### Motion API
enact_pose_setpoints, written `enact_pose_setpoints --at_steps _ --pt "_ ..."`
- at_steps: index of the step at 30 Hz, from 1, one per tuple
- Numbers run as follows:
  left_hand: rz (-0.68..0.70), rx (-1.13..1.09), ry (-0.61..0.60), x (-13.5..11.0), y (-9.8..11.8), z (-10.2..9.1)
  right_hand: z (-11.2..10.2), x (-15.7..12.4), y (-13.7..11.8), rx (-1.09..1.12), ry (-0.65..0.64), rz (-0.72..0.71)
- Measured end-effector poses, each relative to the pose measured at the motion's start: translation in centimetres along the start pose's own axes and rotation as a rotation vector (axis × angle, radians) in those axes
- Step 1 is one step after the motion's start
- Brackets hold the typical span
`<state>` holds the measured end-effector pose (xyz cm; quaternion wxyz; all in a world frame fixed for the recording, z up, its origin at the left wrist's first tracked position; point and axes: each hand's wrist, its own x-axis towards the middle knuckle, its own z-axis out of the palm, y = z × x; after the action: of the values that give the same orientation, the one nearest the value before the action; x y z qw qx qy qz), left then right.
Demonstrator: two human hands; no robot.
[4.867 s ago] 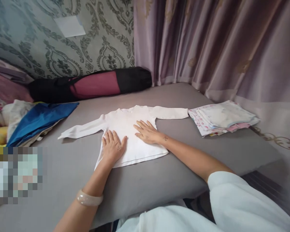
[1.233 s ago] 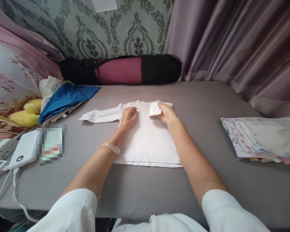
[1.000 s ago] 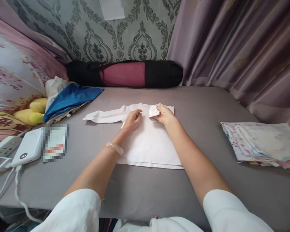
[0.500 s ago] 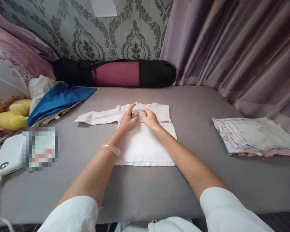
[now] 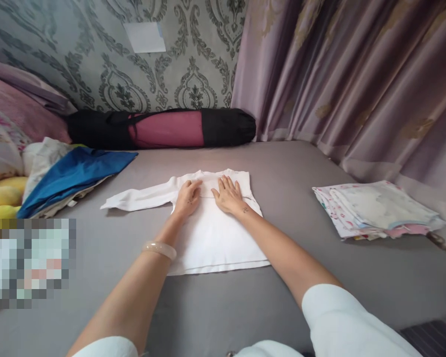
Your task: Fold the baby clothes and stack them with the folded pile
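Observation:
A white long-sleeved shirt [image 5: 215,243] lies flat on a grey mattress [image 5: 282,168]. Its one visible sleeve [image 5: 137,200] stretches out to the left, and the other side is folded in over the body. My left hand [image 5: 188,198] presses flat on the shirt's upper body near that sleeve, with a translucent bangle [image 5: 159,250] on the wrist. My right hand [image 5: 227,195] rests palm down next to it, fingers spread, near the collar. Neither hand grips the cloth.
A stack of folded patterned cloths [image 5: 375,208] lies to the right. To the left are a blue cloth [image 5: 70,178] and a yellow plush toy [image 5: 3,198]. A black and maroon bag [image 5: 159,129] lies along the wall, and a mauve curtain [image 5: 338,74] hangs at right.
The right sleeve, pinched by my right hand a second ago, now lies folded in. Both hands have moved from near each other at the collar to lying flat and slightly apart.

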<state>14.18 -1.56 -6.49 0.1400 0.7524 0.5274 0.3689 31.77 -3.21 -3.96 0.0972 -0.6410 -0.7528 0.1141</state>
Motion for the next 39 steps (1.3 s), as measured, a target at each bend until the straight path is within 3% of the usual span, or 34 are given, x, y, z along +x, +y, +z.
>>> enact_pose_setpoints --at_steps 6,18,26,32,39 --pt "-0.005 0.066 0.009 0.1 -0.7 0.4 -0.3 -0.1 0.3 -0.002 -0.02 0.012" --pt "0.03 0.114 0.009 0.1 -1.6 0.9 -1.7 -0.2 5.3 -0.097 0.016 0.188" --pt "0.023 0.098 0.011 0.2 -1.6 1.0 -2.0 -0.3 6.2 -0.139 0.015 0.269" --pt "0.035 0.13 0.028 0.2 -1.6 1.1 -2.4 0.4 5.0 -0.194 0.027 0.285" --pt "0.075 0.075 0.02 0.4 -1.2 0.9 -0.9 0.9 -0.1 -0.054 -0.027 -0.012"
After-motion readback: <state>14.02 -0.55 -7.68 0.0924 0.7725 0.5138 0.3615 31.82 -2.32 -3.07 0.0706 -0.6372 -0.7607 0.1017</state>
